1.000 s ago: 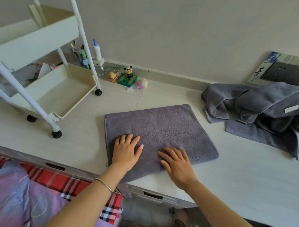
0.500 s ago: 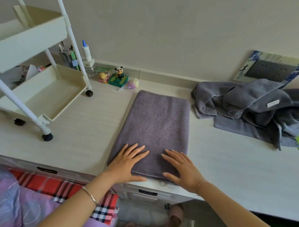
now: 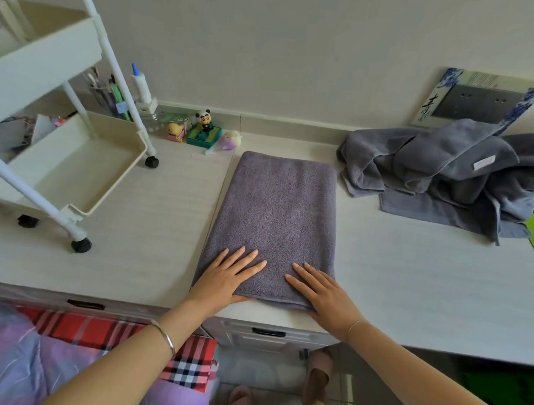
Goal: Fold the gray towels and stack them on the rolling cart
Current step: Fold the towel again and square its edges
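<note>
Lengthwise on the desk (image 3: 409,285), folded gray towel (image 3: 277,215), near end at the front edge. Flat on that near end, side by side, left hand (image 3: 225,280) and right hand (image 3: 326,293), each grip released, fingers straight. To the right by the wall (image 3: 297,50), heap of unfolded gray towels (image 3: 429,166). At left on the desk, rolling cart (image 3: 119,183).

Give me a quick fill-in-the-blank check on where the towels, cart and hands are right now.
1. The left hand and right hand rest flat on the folded gray towel at its ____ end.
2. The rolling cart stands to that towel's ____.
3. The heap of unfolded gray towels lies to its ____.
4. The cart's bottom tray holds ____ towels.
Missing words: near; left; right; no.
</note>
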{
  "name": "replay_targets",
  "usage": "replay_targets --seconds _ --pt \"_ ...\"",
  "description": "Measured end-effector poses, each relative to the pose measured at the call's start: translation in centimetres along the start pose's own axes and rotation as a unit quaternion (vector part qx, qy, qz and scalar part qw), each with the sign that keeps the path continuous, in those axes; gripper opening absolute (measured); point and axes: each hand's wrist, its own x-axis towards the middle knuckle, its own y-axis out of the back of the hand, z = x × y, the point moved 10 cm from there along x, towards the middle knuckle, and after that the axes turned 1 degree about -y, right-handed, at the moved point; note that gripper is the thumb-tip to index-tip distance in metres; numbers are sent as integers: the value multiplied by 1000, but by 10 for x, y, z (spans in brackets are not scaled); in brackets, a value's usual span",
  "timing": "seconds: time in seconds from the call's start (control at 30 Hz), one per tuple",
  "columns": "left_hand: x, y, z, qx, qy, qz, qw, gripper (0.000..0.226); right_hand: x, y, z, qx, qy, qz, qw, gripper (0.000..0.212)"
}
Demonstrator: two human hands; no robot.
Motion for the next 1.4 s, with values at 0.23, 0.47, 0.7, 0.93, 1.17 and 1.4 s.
replay_targets --seconds 0.23,0.47,0.7,0.93,1.17,1.4 --pt "5 25 -16 -134 72 56 987 83 15 37 23 54 -103 -36 993 59" --pt "16 76 -40 -303 129 -95 940 12 15 92 67 317 -168 -90 929 12" --pt "22 136 -62 -456 124 -213 855 36 21 136 99 637 -191 -71 743 47" --pt "26 63 -149 -569 385 100 720 43 51 51 148 652 -399 62 642 43" --pt "-9 1 -110 -644 382 23 662 51 16 33 138 594 -381 85 704 30" --pt "0 46 -96 -586 295 167 736 20 13 56 123 517 -337 148 773 8"
